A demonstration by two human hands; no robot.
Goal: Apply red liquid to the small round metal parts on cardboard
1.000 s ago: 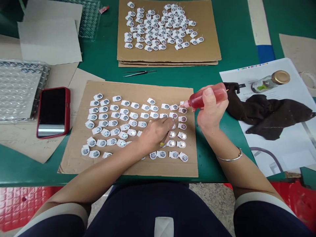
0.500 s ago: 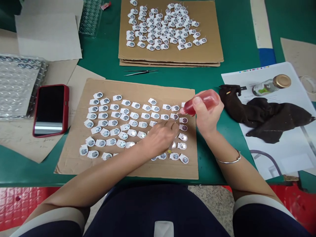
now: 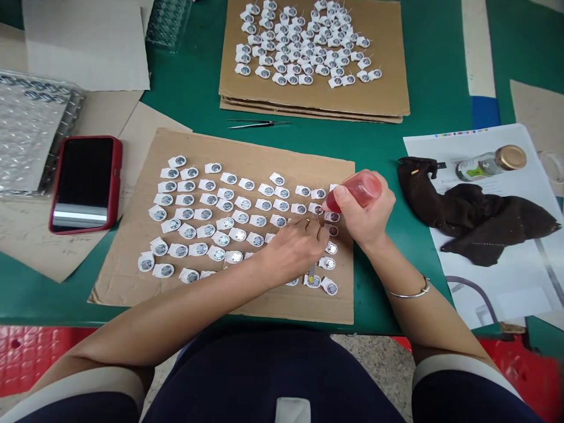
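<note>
My right hand (image 3: 369, 214) is wrapped round a red squeeze bottle (image 3: 358, 191), its narrow end angled down to the left over the cardboard sheet (image 3: 264, 160). Close beside it, my left hand (image 3: 299, 247) has its fingers pinched together. A thin metal strip with a yellow end, which looks like tweezers (image 3: 311, 272), sticks out below that hand; its tip is hard to make out. Both hands meet over a small white tag with a round silvery disc (image 3: 315, 208). Similar pieces lie in rows on the sheet, some covered by my left hand and forearm.
More such pieces lie on stacked cardboard (image 3: 383, 97) at the back. Another pair of tweezers (image 3: 259, 124) rests between the boards. At left are a red-cased phone (image 3: 86, 185) and bubble wrap (image 3: 30, 135); at right, a dark cloth (image 3: 480, 217) and a glass jar (image 3: 489, 163) on printed paper.
The whole view has shifted slightly. The red bottle has moved a little left and down across the sheet, closer to my left hand. Both hands keep their holds.
</note>
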